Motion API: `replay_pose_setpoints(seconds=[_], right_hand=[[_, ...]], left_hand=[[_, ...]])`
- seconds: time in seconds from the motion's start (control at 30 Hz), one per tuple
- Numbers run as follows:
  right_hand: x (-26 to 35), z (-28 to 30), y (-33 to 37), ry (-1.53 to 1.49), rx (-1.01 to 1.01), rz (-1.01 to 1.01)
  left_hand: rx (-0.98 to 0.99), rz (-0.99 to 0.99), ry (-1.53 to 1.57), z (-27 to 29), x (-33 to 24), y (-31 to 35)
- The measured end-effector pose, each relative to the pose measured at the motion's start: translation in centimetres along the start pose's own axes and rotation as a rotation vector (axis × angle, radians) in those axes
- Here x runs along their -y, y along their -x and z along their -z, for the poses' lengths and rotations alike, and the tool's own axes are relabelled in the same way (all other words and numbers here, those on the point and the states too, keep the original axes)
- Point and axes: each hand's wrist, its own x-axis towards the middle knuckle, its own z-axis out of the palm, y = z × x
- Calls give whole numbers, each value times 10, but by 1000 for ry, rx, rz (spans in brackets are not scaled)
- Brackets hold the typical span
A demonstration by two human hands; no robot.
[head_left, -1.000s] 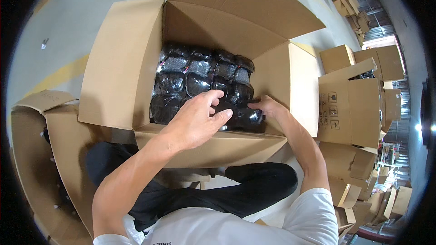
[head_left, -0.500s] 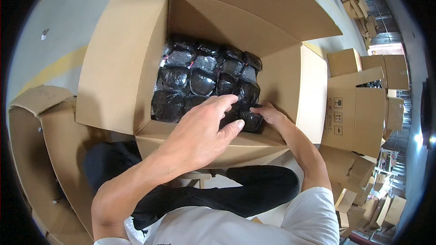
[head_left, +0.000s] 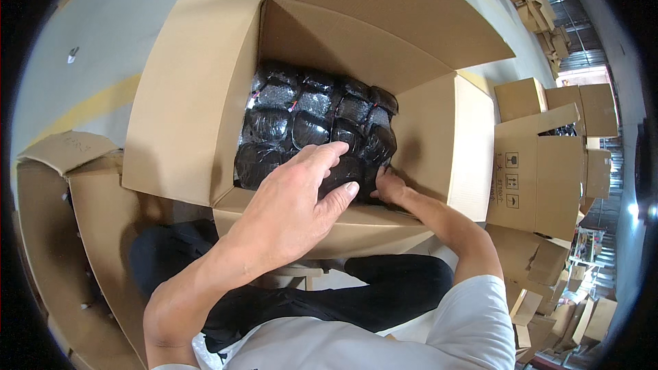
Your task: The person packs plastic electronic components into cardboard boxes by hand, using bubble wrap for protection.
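Note:
An open cardboard box [head_left: 401,229] stands before me, with rows of rounded black bundles [head_left: 310,130] in glossy clear wrap packed inside. Over its near side hovers my left hand [head_left: 291,199], empty, thumb and fingers apart above the nearest row. My right hand [head_left: 391,185] reaches down into the near right corner, against the bundles there. Its fingertips are hidden among the dark wrapping, so I cannot tell whether they grip one. Small red and white bits show between some bundles.
Tall box flaps stand up at the left [head_left: 192,96] and far side [head_left: 391,7]. Another open carton [head_left: 96,212] is at my left. Several cartons [head_left: 528,171] are stacked at the right. A yellow line [head_left: 89,109] crosses the grey floor.
My right hand has moved down and slightly left, deeper into the near right corner, its fingers now out of sight. My left hand stays nearly in place. The view has shifted slightly.

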Motion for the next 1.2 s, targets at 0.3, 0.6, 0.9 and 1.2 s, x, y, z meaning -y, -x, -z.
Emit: replay_pose_setpoints(seconds=[0.3,0.6,0.9,1.2], right_hand=[[8,24,-2,-74,-279,124],[-21,23,-26,77,-350,333],[17,80,153,-550,-322,488],[20,45,169,-828,-339,339]], left_hand=[[-36,-20,-54,10,-4,16],[-96,-146,-126,8,-2,22],[-668,-289,51,64,-6,152],[-623,940,-426,-82,339,453]])
